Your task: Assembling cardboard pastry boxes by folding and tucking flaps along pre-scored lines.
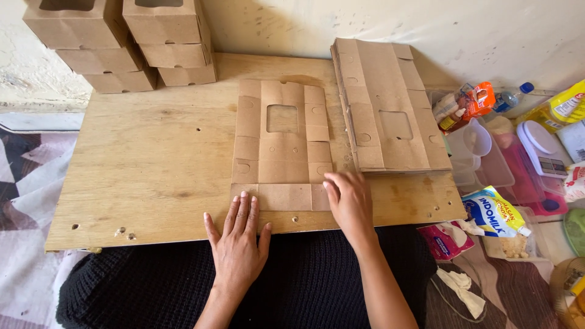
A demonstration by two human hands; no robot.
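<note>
Both your hands lie flat and released: left hand (236,234) and right hand (348,200) press the near flap of the flat cardboard box blank (281,146) on the plywood worktop (146,158). Crease along the score, pressing evenly.

Two bare hands and forearms enter from the 6 o'clock edge. The left hand (236,240) and the right hand (348,201) carry no gloves, rings, bracelets or watch. The fingernails are short and unpainted. No sleeve covers either forearm up to the frame edge. A black, coarse-knit garment (304,280) with a ribbed texture covers the lap beneath both forearms.
</note>
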